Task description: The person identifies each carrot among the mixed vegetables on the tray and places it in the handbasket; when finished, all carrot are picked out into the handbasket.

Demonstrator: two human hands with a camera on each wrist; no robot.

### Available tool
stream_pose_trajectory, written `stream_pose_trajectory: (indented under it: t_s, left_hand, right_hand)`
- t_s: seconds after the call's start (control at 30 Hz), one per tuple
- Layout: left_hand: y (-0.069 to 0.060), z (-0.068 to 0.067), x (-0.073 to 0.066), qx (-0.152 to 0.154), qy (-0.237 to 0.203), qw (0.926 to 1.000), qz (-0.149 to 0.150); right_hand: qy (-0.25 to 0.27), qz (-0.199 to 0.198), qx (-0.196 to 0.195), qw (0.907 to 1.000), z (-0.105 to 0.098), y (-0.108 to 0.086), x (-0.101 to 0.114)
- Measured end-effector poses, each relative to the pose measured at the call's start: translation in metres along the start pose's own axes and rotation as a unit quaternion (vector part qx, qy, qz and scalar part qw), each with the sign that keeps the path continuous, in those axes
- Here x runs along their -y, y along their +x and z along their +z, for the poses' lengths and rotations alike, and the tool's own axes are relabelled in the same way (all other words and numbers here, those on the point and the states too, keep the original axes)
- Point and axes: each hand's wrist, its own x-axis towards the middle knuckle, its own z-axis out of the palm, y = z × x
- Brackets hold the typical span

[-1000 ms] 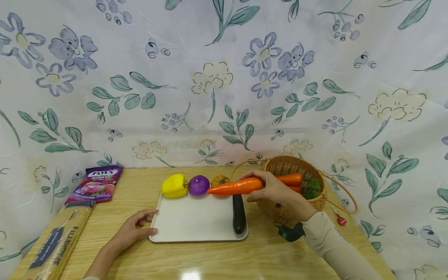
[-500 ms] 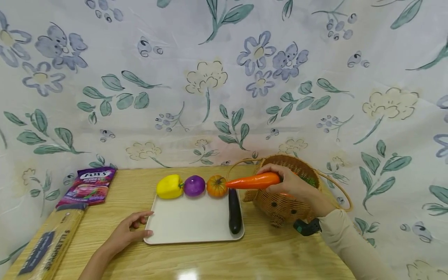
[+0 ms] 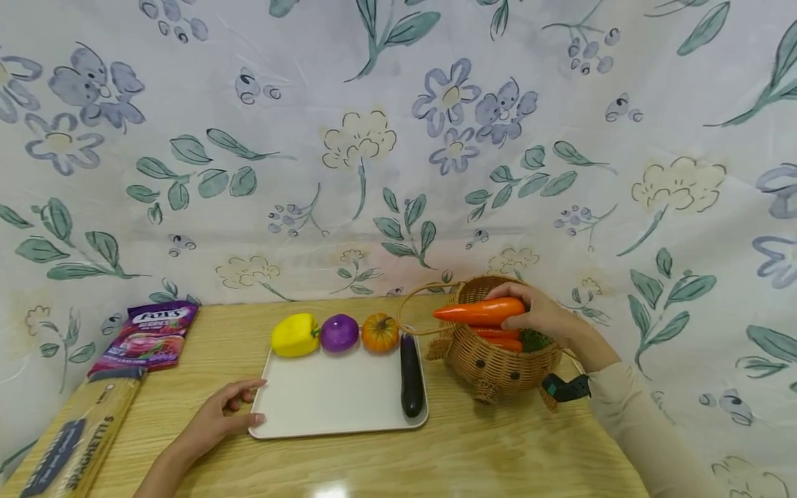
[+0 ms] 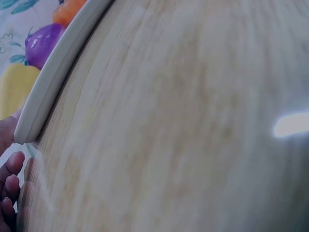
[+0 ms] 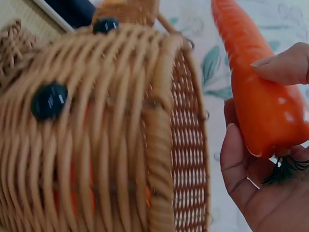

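Note:
My right hand (image 3: 540,315) holds an orange carrot (image 3: 479,312) over the wicker basket (image 3: 479,363). In the right wrist view, thumb and fingers wrap the thick end of the carrot (image 5: 260,87), a dark green tuft at its base. More carrots (image 3: 501,339) and some greenery (image 3: 534,340) lie inside the basket. My left hand (image 3: 218,415) rests at the left edge of the white tray (image 3: 336,394), fingers loosely bent. On the tray are a yellow bell pepper (image 3: 295,335), a purple round vegetable (image 3: 339,333), a small orange pumpkin (image 3: 380,333) and a dark eggplant (image 3: 411,377).
At the left of the wooden table (image 3: 280,470) lie a purple Fox's candy bag (image 3: 149,335) and a spaghetti pack (image 3: 84,429). A floral cloth (image 3: 349,207) hangs behind. The basket's looped handle (image 3: 411,304) reaches the tray's back right corner.
My right hand has drawn the carrot rightward, from over the tray's back right corner to above the basket. The left hand keeps its place at the tray edge. The view has shifted slightly.

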Motion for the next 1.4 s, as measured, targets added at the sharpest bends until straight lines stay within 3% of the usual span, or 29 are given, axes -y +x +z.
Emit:
stream_pose_trajectory:
  t_s: [0.23, 0.4, 0.63, 0.77, 1.0, 1.17, 1.4]
  left_hand:
    - [0.0, 0.0, -0.001, -0.003, -0.002, 1.0, 0.003]
    - [0.001, 0.0, 0.001, -0.002, 0.001, 0.9999, 0.01]
    - [0.003, 0.0, 0.001, -0.005, 0.01, 0.9999, 0.013]
    - [0.001, 0.0, 0.002, -0.006, 0.011, 0.9998, 0.013]
    - [0.0, 0.0, 0.002, -0.006, 0.007, 0.9998, 0.019]
    - [0.0, 0.0, 0.001, -0.009, 0.007, 0.9998, 0.016]
    - [0.0, 0.0, 0.001, -0.005, 0.005, 0.9998, 0.016]
  right_hand:
    - [-0.026, 0.001, -0.021, 0.9994, -0.022, -0.002, 0.0]
    - [-0.041, 0.039, -0.025, 0.9981, -0.035, -0.002, -0.001]
    - [-0.093, 0.075, 0.0, 0.9928, -0.05, 0.008, -0.007]
    - [-0.096, 0.092, 0.027, 0.9907, -0.056, 0.014, -0.008]
    - [-0.085, 0.086, 0.032, 0.9922, -0.061, 0.023, -0.012]
    - [-0.084, 0.106, 0.058, 0.9892, -0.058, 0.034, -0.023]
    - [-0.084, 0.119, 0.054, 0.9879, -0.051, 0.044, -0.041]
